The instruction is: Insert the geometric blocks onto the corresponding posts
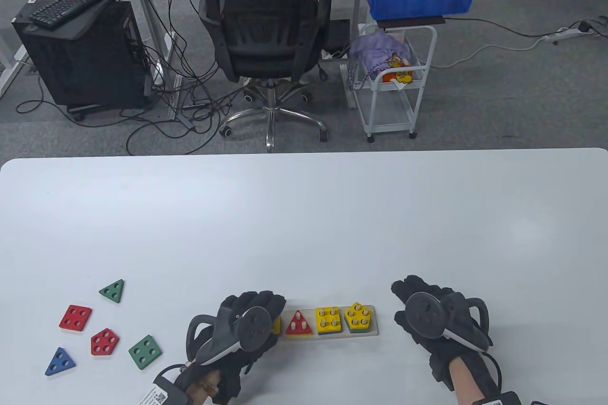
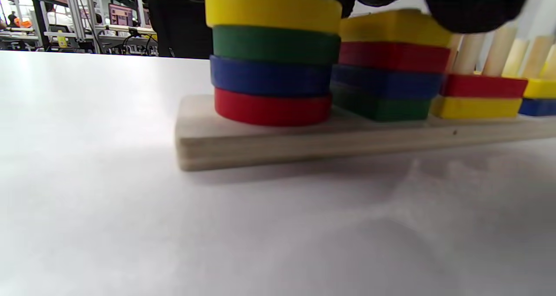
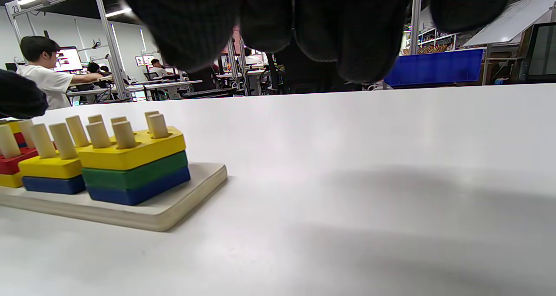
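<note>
Figure: peg-board sorting task, viewed from above and from both wrists. The wooden peg board (image 1: 327,334) lay near the front edge of the white desk (image 1: 304,215), between the two gloved hands. The left hand (image 1: 247,324) rested over the board's left end, its fingers lying above the stacks there; whether they gripped any block could not be told. In the left wrist view, that end carried a stack of round blocks (image 2: 273,55), red at the base, then blue, green and yellow, beside a second stack (image 2: 388,66) of green, blue, red and yellow. The red triangle block (image 1: 298,324) sat on a yellow one with its posts protruding. Next stood the yellow square block (image 1: 329,319) over blue, then the yellow pentagon block (image 1: 359,316) over green and blue at the right end. The right hand (image 1: 434,312) lay just beside the board's right end, apart from it, fingers loosely curled and holding nothing. Five loose blocks lay well to the left: a green triangle (image 1: 113,290), red square (image 1: 75,317), red pentagon (image 1: 104,342), green square (image 1: 145,352) and blue triangle (image 1: 60,362).
</note>
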The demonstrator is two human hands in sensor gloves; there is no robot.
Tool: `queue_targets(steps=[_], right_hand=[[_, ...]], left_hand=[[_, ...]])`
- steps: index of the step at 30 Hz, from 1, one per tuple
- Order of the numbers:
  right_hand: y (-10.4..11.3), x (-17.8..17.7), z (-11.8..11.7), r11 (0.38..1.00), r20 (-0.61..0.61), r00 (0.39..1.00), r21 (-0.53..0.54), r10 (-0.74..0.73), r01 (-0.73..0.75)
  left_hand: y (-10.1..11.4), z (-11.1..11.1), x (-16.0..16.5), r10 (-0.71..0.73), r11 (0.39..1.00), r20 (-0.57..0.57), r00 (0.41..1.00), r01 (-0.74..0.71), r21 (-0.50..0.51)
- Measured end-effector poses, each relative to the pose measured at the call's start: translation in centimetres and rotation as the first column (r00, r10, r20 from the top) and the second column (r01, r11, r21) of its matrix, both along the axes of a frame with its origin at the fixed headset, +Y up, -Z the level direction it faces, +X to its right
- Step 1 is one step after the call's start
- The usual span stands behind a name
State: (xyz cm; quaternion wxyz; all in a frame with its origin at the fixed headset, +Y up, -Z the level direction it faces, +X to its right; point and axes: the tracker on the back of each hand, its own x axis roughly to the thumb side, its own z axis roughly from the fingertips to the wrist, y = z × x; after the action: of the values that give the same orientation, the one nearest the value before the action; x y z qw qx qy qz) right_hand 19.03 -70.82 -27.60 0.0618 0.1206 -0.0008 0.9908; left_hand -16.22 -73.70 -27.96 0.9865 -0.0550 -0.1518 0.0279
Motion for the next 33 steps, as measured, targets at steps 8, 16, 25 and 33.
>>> queue_targets(steps=[8, 16, 25, 33], right_hand=[[0.0, 0.0, 0.0, 1.0, 0.0, 1.0, -0.005, 0.001, -0.001], [0.0, -0.1, 0.0, 1.0, -0.003, 1.0, -0.009, -0.003, 0.003], [0.3, -0.4, 0.1, 1.0, -0.028, 0.999, 0.007, -0.026, 0.026], [0.3, -0.3, 0.1, 1.0, -0.019, 1.0, 0.004, -0.018, 0.018]], left_hand=[[2.7, -1.9, -5.2, 0.149, 0.988, -0.182, 0.972, -0.137, 0.076], [2.7, -4.5, -17.5, 0.044, 0.998, -0.639, 0.768, -0.066, -0.01], [0.7, -5.5, -24.6, -0.167, 0.985, -0.832, 0.53, 0.049, -0.166], [-1.1, -8.0, -25.0, -0.364, 0.931, -0.804, 0.469, 0.177, -0.318]])
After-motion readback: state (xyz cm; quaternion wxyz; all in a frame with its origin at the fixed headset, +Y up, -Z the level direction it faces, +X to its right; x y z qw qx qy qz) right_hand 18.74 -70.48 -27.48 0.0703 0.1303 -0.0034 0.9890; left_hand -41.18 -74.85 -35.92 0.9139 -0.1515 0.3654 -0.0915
